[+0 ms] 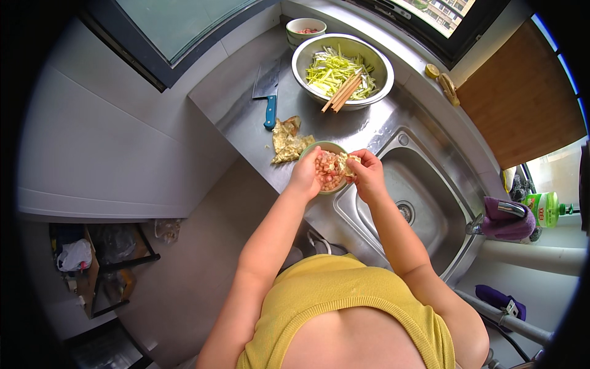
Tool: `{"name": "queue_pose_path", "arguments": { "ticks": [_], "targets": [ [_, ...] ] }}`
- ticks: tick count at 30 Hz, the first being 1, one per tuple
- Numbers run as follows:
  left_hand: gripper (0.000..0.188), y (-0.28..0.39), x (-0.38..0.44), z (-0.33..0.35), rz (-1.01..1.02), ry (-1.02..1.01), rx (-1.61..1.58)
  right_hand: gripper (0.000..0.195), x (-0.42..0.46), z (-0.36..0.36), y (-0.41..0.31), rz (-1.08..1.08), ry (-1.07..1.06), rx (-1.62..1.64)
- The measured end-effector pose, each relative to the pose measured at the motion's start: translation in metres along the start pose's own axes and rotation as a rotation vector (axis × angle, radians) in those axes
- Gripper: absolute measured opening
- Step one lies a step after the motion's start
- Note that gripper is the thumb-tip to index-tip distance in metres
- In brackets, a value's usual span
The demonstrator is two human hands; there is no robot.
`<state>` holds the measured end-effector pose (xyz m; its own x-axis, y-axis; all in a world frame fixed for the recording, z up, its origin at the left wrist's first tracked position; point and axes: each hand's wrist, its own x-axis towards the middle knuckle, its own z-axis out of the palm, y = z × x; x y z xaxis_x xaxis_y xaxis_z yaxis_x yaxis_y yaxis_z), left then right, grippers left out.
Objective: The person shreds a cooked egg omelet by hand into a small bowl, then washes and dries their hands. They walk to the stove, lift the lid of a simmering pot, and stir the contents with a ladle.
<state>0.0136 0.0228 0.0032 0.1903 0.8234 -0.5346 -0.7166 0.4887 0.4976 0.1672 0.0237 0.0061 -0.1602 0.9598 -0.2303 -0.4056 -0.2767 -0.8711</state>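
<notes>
In the head view, a green-rimmed bowl (pixel 333 189) is full of pinkish pieces (pixel 328 169) resembling pomegranate seeds. My left hand (pixel 304 173) curves around the bowl's left side, thumb at the rim and most fingers hidden. Above the bowl's right edge, my right hand (pixel 368 173) pinches a small pale-yellow chunk (pixel 348 163), likely pomegranate membrane. Beside the bowl, to the upper left, lies a crumpled yellow heap (pixel 288 143) with brownish edges, likely pomegranate peel. Farther back rests a cleaver (pixel 270 108) with a blue handle.
A steel basin (pixel 389 76) holds cut yellow-green stalks (pixel 334 69), with chopsticks (pixel 343 94) across its rim. Stacked bowls (pixel 297 34) stand behind. A steel sink (pixel 426 184) is at my right, with a cloth-wrapped faucet (pixel 504 217), a green soap bottle (pixel 546 210) and a wooden board (pixel 516 101) beyond.
</notes>
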Motion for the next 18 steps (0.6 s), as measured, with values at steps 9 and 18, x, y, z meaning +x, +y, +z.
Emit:
{"name": "queue_pose_path", "arguments": {
  "ticks": [9, 18],
  "targets": [
    [0.010, 0.002, -0.004, -0.011, 0.061, -0.131, 0.194, 0.010, 0.001, -0.002, -0.002, 0.126, -0.045, 0.075],
    [0.010, -0.008, -0.006, -0.006, 0.248, -0.059, 0.235, 0.010, 0.000, 0.002, -0.012, 0.267, -0.075, 0.135]
  ]
}}
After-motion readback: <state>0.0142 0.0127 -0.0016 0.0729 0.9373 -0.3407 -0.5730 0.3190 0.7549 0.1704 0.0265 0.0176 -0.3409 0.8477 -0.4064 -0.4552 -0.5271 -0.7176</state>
